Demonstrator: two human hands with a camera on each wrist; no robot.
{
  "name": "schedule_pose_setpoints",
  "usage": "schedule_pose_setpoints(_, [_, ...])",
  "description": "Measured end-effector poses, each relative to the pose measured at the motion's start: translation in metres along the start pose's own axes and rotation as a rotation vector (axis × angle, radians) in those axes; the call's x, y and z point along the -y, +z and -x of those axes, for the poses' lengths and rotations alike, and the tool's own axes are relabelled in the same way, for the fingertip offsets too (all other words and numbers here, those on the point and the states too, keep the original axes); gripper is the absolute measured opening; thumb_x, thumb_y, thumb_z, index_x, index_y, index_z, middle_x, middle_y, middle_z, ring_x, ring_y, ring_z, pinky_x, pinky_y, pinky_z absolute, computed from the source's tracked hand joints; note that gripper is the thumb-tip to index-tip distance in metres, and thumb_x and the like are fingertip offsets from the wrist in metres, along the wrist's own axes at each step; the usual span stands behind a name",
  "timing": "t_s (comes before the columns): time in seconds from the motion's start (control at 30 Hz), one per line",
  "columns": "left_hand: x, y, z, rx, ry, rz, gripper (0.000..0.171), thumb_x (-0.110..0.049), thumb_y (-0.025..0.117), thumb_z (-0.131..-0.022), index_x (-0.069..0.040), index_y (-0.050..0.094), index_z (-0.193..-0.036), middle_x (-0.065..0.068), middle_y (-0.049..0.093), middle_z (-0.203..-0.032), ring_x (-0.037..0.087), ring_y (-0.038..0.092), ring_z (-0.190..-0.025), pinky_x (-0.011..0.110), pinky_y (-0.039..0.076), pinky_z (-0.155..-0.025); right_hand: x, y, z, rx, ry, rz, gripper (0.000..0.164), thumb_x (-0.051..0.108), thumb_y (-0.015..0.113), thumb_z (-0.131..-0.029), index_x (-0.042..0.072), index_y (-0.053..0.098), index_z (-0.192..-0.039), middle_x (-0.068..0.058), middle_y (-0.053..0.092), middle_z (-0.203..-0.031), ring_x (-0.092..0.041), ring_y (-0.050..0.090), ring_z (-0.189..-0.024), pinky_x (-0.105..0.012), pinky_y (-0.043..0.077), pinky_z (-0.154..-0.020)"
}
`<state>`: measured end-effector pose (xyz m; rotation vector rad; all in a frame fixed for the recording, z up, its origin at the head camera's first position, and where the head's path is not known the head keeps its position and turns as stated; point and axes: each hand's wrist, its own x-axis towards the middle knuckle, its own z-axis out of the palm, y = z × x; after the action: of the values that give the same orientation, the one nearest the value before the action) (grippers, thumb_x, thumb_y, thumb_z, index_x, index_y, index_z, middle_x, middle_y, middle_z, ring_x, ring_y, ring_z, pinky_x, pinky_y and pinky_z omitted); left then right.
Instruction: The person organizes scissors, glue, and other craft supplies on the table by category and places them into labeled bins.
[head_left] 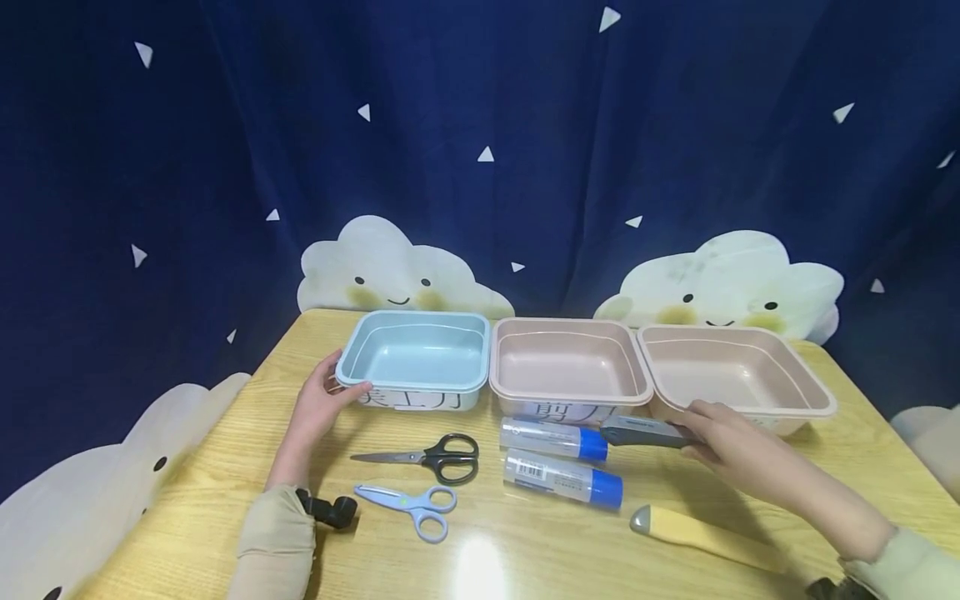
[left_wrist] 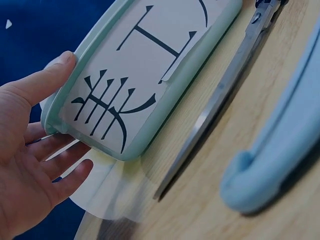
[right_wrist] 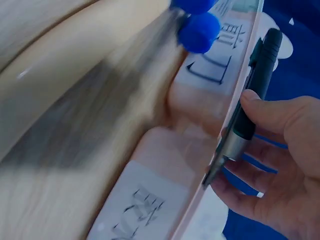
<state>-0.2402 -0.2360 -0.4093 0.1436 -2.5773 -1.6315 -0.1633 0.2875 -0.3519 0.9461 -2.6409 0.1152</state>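
1. The left hand [head_left: 318, 404] grips the near left corner of the blue bin [head_left: 412, 362]: thumb on the rim, fingers round the side.
2. The right hand [head_left: 727, 442] grasps a dark cutter [head_left: 645, 431] between thumb and fingers, its dark end pointing left and its silver end by the fingers.
3. The cutter is held above the table [head_left: 420, 575], in front of the pink bins – whether it touches a rim, I cannot tell.
4. Three bins stand in a row at the far side: the blue bin on the left, the middle bin [head_left: 562, 367] and the right bin [head_left: 727, 379], both pink. White labels with black characters are on their fronts; the right one is partly hidden by the hand in the head view.
5. Two clear tubes with blue caps lie before the middle bin – the far tube [head_left: 543, 437] and the near tube [head_left: 555, 476], caps to the right.
6. Left of them lie the black scissors [head_left: 435, 458], blades pointing left, and, nearer the person, the blue scissors [head_left: 386, 497].
7. A yellow cutter [head_left: 705, 535] lies near the right forearm, grey end to the left.
8. Behind hangs a navy curtain [head_left: 450, 67] with white triangles and clouds.
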Motion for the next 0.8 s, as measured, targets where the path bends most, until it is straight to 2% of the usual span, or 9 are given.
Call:
schedule_pose_setpoints(0.1, [0.001, 0.0, 0.0, -0.001, -0.012, 0.0, 0.091, -0.037, 0.071, -0.077, -0.014, 0.017, -0.146, 0.017, 0.029, -0.145, 0.035, 0.039, -0.125, 0.045, 0.04, -0.1, 0.011, -0.001, -0.015, -0.009, 0.009, 0.001, 0.033, 0.012, 0.073, -0.072, 0.006, 0.063, -0.103, 0.004, 0.054, -0.082, -0.011, 0.052, -0.072, -0.032, 0.048, -0.061])
schedule_pose_setpoints(0.3, [0.004, 0.0, -0.001, 0.002, -0.006, 0.001, 0.093, -0.04, 0.071, -0.076, -0.014, 0.017, -0.146, 0.018, 0.03, -0.144, 0.035, 0.04, -0.123, 0.045, 0.04, -0.099, 0.033, 0.004, -0.047, -0.036, 0.024, 0.006, 0.033, 0.011, 0.07, -0.077, 0.002, 0.059, -0.107, -0.008, 0.058, -0.091, -0.024, 0.057, -0.083, -0.04, 0.051, -0.069])
schedule_pose_setpoints(0.43, [0.006, -0.001, -0.001, 0.005, -0.011, -0.009, 0.094, -0.042, 0.071, -0.075, -0.014, 0.017, -0.146, 0.018, 0.031, -0.144, 0.035, 0.04, -0.123, 0.045, 0.04, -0.099, 0.046, 0.013, -0.069, -0.047, 0.01, 0.014, 0.03, 0.01, 0.068, -0.079, 0.003, 0.058, -0.107, -0.006, 0.055, -0.091, -0.023, 0.056, -0.082, -0.039, 0.051, -0.066])
schedule_pose_setpoints(0.67, [0.006, -0.002, -0.001, 0.006, -0.006, -0.006, 0.094, -0.044, 0.071, -0.074, -0.014, 0.017, -0.146, 0.018, 0.031, -0.144, 0.035, 0.039, -0.124, 0.046, 0.039, -0.1, 0.064, 0.025, -0.105, -0.071, -0.006, -0.003, 0.031, 0.014, 0.067, -0.081, 0.003, 0.059, -0.109, -0.006, 0.055, -0.089, -0.022, 0.052, -0.085, -0.038, 0.046, -0.077])
schedule_pose_setpoints(0.8, [0.007, 0.0, -0.002, 0.002, 0.0, 0.003, 0.093, -0.043, 0.071, -0.075, -0.014, 0.018, -0.146, 0.017, 0.031, -0.144, 0.035, 0.039, -0.124, 0.046, 0.039, -0.1, 0.072, 0.03, -0.124, -0.074, 0.019, -0.023, 0.03, 0.016, 0.065, -0.084, 0.003, 0.06, -0.11, -0.007, 0.058, -0.091, -0.024, 0.054, -0.086, -0.039, 0.047, -0.076])
